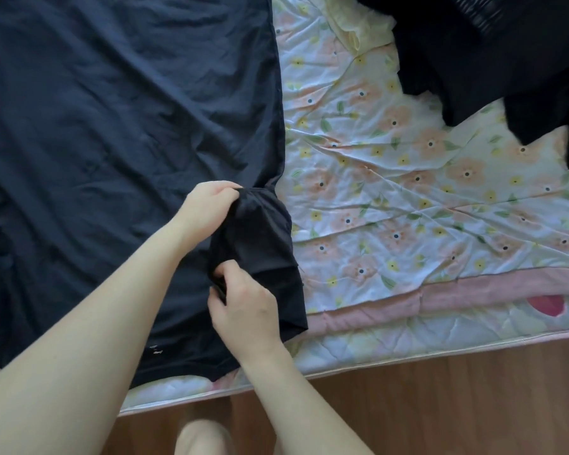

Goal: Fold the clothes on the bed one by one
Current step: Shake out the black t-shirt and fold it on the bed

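A large navy T-shirt (112, 126) lies spread flat over the left half of the bed. Its short sleeve (263, 244) sticks out on the right side near the bed's front edge. My left hand (207, 205) pinches the sleeve's upper part where it meets the body. My right hand (243, 310) grips the sleeve's lower edge, fingers curled into the cloth. A heap of black clothes (493, 60) lies at the bed's far right corner, untouched.
The bed is covered by a floral sheet (407, 192) with a pink border (473, 290) along the front. Wooden floor (457, 389) runs below the mattress edge. My bare knee (201, 438) shows at the bottom.
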